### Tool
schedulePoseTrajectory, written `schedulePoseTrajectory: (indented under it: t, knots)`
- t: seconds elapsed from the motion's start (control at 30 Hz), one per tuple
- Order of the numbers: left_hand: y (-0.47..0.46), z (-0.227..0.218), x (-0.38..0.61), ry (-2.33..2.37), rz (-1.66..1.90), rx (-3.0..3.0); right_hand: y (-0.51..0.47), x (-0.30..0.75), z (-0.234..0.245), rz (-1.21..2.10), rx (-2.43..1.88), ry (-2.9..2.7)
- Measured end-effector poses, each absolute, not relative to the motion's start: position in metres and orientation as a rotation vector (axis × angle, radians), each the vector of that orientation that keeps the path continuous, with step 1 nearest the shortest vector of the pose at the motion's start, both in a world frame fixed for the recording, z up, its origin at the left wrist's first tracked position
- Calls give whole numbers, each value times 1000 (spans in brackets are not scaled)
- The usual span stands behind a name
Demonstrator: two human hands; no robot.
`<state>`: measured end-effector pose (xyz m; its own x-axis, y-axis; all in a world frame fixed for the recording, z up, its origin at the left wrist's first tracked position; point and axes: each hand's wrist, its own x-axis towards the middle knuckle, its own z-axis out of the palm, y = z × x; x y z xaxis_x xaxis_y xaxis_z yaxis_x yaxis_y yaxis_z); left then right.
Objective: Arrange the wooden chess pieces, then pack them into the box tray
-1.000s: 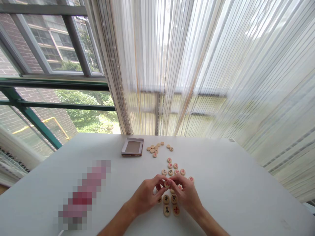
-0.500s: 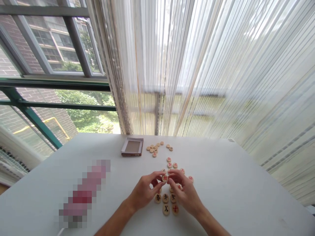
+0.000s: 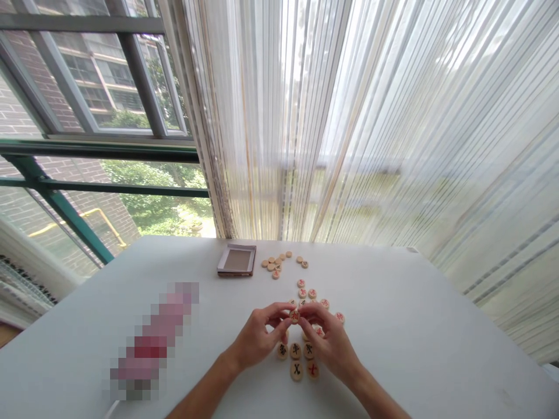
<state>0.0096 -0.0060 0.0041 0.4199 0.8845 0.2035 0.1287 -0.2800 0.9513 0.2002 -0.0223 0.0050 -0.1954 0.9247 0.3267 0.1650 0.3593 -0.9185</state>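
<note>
A round wooden Chinese chess piece (image 3: 295, 316) with a red character is pinched between the fingertips of my left hand (image 3: 258, 336) and my right hand (image 3: 328, 334). Both hands are closed on it from opposite sides, just above the other pieces. Beneath and in front of them stand black-marked pieces, among them one (image 3: 296, 369) in the nearest row beside a red-marked piece (image 3: 312, 369). More red-marked pieces (image 3: 312, 294) lie beyond my fingers and to the right. My hands cover part of the arrangement.
Several loose pieces (image 3: 271, 266), many without a visible character, are scattered at the back of the white table (image 3: 414, 349). A shallow open box (image 3: 238, 260) sits left of them. A pixelated pinkish object (image 3: 151, 343) lies at the left. Striped sheer curtains (image 3: 349, 145) hang behind.
The held piece has been turned slightly, so its red character sits at a different angle. My right fingertips have closed in on its side. The pieces on the table stay put.
</note>
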Motion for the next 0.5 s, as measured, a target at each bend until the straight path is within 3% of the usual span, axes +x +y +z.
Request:
schedulePoseTrajectory:
  t: [0.5]
  knots:
    - [-2,-4,8,946,938,1701,-24,200,5,1032,-969,-1628]
